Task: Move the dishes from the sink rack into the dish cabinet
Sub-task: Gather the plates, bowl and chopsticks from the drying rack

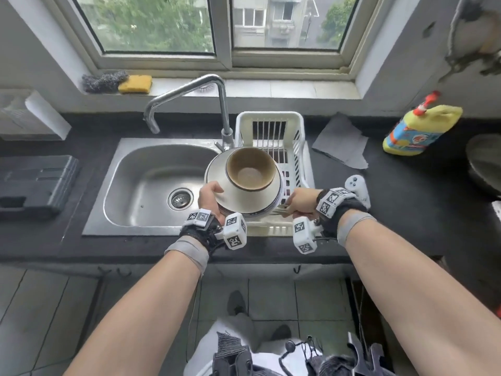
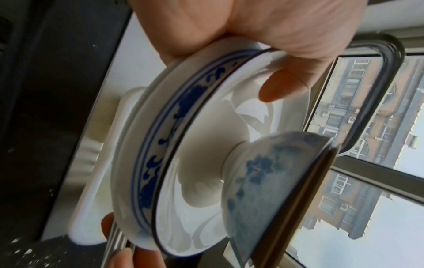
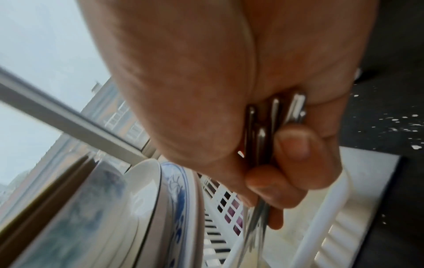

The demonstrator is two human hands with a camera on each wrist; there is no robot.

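Observation:
A stack of white and blue-patterned plates (image 1: 238,202) with a brown-lined bowl (image 1: 250,169) on top is held above the front of the white sink rack (image 1: 271,123). My left hand (image 1: 210,198) grips the stack's left edge, the thumb (image 2: 282,85) on the top plate (image 2: 195,190) and the fingers under it. The bowl (image 2: 275,181) has a blue flower on its outside. My right hand (image 1: 299,203) is at the stack's right edge and clasps several metal chopsticks (image 3: 275,117). The rack (image 3: 321,217) lies below the plates (image 3: 174,199). No cabinet is in view.
The steel sink (image 1: 122,202) and faucet (image 1: 189,90) are left of the rack. On the dark counter to the right lie a grey cloth (image 1: 341,142), a yellow detergent bottle (image 1: 423,126), a white controller (image 1: 357,185) and a pan (image 1: 485,158). A black case (image 1: 35,183) sits at left.

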